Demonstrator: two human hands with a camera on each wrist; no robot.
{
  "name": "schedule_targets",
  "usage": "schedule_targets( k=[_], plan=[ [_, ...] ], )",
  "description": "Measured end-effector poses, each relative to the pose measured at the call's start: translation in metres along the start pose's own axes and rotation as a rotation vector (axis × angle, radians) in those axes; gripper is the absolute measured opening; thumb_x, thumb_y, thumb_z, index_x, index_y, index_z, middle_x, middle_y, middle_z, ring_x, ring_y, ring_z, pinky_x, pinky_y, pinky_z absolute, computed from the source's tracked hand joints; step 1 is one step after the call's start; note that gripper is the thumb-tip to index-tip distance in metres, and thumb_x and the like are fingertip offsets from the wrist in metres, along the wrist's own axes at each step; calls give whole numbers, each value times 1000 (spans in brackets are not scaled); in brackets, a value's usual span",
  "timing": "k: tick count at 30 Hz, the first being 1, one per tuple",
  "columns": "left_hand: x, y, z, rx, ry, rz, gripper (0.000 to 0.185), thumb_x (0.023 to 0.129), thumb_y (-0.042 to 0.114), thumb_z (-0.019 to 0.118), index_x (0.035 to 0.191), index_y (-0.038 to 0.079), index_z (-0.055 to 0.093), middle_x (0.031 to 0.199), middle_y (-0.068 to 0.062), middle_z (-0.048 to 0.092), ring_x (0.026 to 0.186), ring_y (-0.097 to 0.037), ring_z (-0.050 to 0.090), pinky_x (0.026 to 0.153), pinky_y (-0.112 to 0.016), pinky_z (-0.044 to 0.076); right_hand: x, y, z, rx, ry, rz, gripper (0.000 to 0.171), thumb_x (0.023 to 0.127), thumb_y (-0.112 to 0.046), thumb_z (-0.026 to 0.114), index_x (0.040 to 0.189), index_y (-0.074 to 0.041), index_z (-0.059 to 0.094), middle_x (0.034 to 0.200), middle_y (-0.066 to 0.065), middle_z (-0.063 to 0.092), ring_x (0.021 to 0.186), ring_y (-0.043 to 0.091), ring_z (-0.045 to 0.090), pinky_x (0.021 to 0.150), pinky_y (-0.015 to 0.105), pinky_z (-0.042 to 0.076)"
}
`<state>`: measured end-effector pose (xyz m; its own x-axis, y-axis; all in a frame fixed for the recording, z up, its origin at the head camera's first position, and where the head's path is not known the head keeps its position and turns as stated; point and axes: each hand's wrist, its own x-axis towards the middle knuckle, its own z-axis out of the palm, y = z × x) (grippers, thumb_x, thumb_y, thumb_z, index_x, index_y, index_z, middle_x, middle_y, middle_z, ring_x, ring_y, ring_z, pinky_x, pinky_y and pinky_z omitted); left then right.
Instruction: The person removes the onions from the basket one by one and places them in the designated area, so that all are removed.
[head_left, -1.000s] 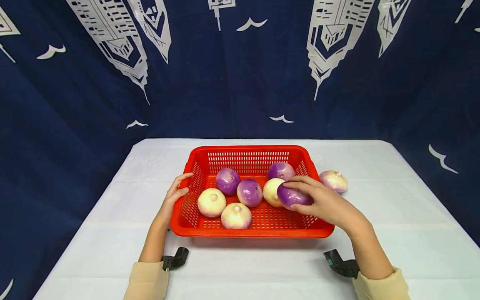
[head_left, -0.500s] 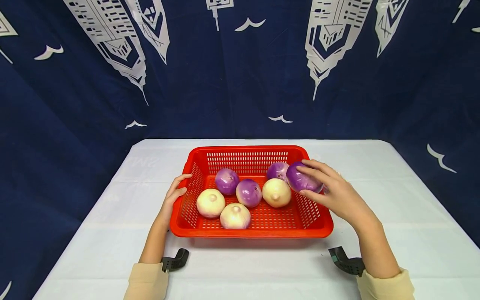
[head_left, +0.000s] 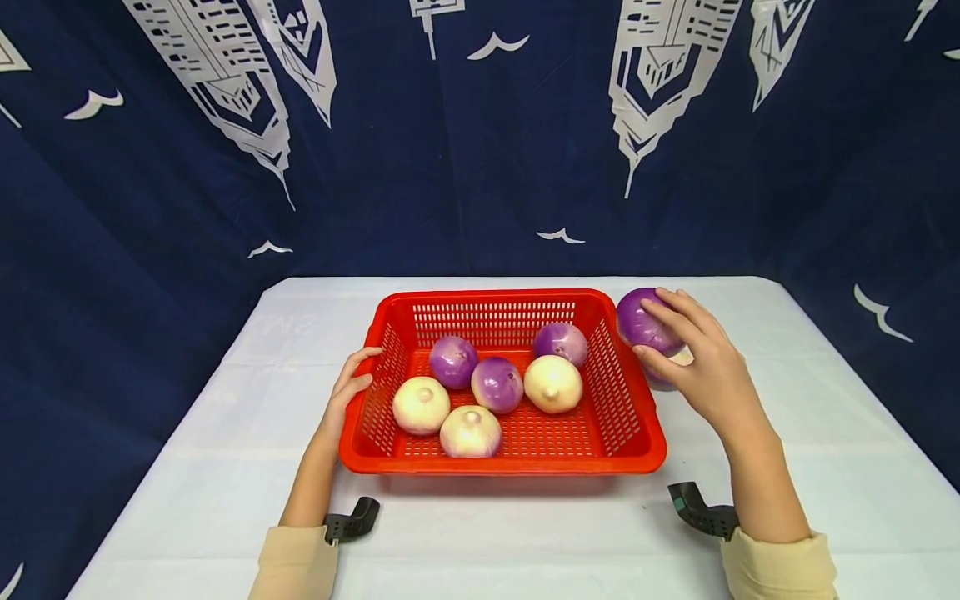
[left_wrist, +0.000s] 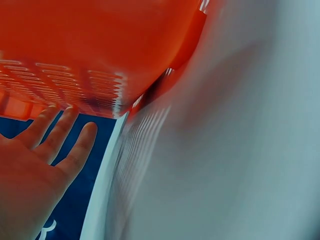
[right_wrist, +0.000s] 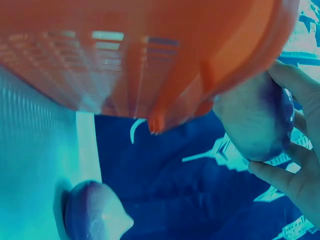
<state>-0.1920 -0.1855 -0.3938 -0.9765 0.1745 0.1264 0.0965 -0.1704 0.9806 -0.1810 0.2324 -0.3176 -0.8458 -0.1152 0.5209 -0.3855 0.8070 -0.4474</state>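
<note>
My right hand grips a purple onion between thumb and fingers, raised just outside the right rim of the red basket. In the right wrist view the held onion hangs beside the basket's wall, its paler end toward it. A second onion lies on the table below; in the head view it is mostly hidden behind the held one. Relaxed fingers of my left hand rest at the basket's left rim; the left wrist view shows them extended against its side.
Inside the basket lie three purple-side-up onions and three pale-side-up onions. The basket stands on a white-covered table. A dark blue printed curtain hangs behind.
The right hand has carried the purple onion from over the basket, up and right, past its right rim. The onion on the table is now largely covered. The left hand stays put.
</note>
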Motion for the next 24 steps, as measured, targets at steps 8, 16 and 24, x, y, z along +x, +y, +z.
schedule_targets(
  k=[8,16,24],
  plan=[
    [0,0,1,-10,1,1,40,87,6,25,125,13,35,127,-5,33,108,-14,41,86,-22,41,2,25,0,50,123,-10,58,77,-6,69,130,-13,49,139,14,39,136,33,23,93,64,30],
    [0,1,1,-10,-2,-3,39,88,7,25,125,15,35,127,-5,33,108,-15,41,86,-23,41,3,49,5,22,122,90,56,80,-10,66,132,-13,47,141,14,37,135,34,24,99,61,27],
    [-1,2,3,-7,3,4,40,88,5,23,123,18,37,127,-5,34,108,-15,41,86,-22,41,-3,74,10,-58,98,223,53,84,-15,62,134,-14,44,144,11,33,137,32,19,91,70,26]
  ],
)
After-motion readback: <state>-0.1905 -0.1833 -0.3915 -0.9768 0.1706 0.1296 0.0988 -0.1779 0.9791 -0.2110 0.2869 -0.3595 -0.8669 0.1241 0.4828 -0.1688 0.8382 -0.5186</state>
